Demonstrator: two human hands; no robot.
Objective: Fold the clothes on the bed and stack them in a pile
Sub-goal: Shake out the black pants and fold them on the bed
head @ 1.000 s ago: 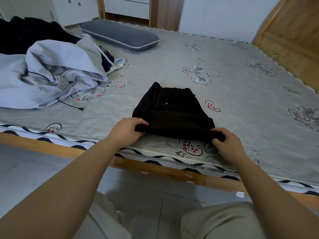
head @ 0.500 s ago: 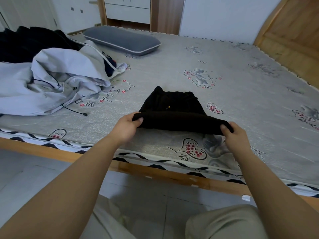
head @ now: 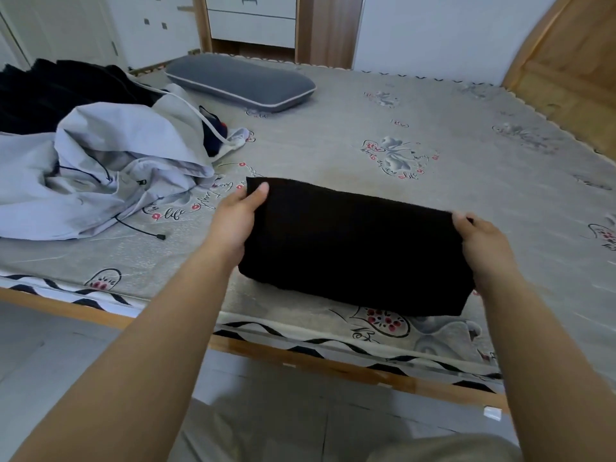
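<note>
Both hands grip one folded black garment near the front edge of the bed: I see my left hand pinching its far left corner, thumb on top, and my right hand clamping the far right corner. Unfolded grey and black clothes lie heaped well apart to the left, a pillow behind.

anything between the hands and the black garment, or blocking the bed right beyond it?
Nothing visible. The left hand and right hand each already grip an end of the black garment. The bed beyond it is bare; the grey jacket lies off to the left.
</note>
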